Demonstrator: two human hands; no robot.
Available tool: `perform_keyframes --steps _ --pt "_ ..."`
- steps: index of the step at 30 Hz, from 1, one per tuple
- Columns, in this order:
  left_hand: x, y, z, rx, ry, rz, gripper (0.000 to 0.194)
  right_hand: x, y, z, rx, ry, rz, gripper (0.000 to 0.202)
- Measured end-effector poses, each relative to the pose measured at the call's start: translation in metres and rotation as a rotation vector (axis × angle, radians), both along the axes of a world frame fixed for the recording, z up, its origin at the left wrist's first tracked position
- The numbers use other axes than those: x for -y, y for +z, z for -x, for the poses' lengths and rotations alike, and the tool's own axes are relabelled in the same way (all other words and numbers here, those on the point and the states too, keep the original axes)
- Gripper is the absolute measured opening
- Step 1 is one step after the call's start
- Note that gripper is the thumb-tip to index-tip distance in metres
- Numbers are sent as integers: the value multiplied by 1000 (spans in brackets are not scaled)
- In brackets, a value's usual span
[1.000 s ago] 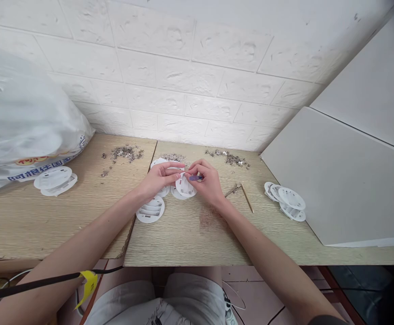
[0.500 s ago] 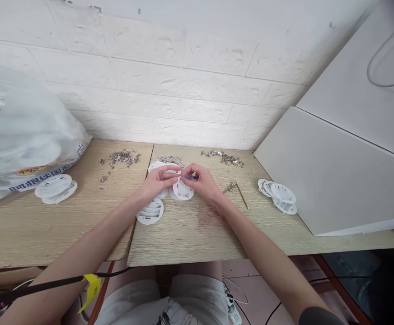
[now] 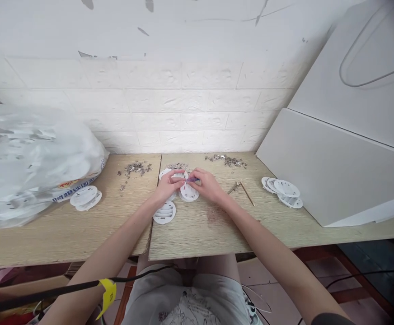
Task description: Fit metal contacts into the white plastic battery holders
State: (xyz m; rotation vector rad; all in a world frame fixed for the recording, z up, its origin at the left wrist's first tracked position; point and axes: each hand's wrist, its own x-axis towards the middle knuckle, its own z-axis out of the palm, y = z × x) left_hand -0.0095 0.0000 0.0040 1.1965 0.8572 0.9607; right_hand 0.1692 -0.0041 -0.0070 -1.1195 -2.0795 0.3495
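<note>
My right hand [image 3: 206,184] pinches a small purple-blue tool [image 3: 193,179] whose exact kind I cannot make out. Its tip points left, towards the fingertips of my left hand [image 3: 170,185]. The left thumb and forefinger come close together there, but whatever sits between them is too small to tell. Just below the fingertips lies a round white plastic battery case [image 3: 189,193], partly covered by both hands. More white discs show behind and under my left hand. Nearer to me, another round battery case [image 3: 165,212] rests flat, its long slots facing up.
Heaps of small metal pieces lie along the wall: left [image 3: 138,168], middle [image 3: 178,166] and right [image 3: 231,160]. Thin sticks [image 3: 247,193] rest right of my hands. White discs [image 3: 287,188] lean by a grey-white panel [image 3: 319,158]; others [image 3: 86,197] lie beside a plastic bag [image 3: 41,158].
The camera view has tilted up and shifted, so the table things appear further right and slightly lower. Both hands keep nearly the same pose over the white disc, the purple tool still in my right hand.
</note>
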Motion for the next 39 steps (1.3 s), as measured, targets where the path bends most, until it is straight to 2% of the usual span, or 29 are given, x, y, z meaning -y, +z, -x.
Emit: perform_keyframes --steps 7,13,19,26,32,36,39 --pt "3 2 -2 -53 21 -32 63 2 1 1 21 -26 13 6" --pt "-1 -8 -5 -66 53 -81 62 -3 -2 -1 -20 -6 37 3" --pt "-5 -15 -5 -69 54 -127 60 -1 -3 3 59 -76 60 9" --pt "-2 -12 -8 -106 81 -168 50 -6 -4 3 72 -117 48 8" --pt "-3 -6 -6 -50 114 -106 49 -11 5 11 -24 -152 99 8" --pt "-4 -4 -2 -22 131 -62 55 -11 7 16 -39 -173 132 9" --pt "-3 -3 0 19 53 -54 66 -8 4 12 -40 -160 97 10"
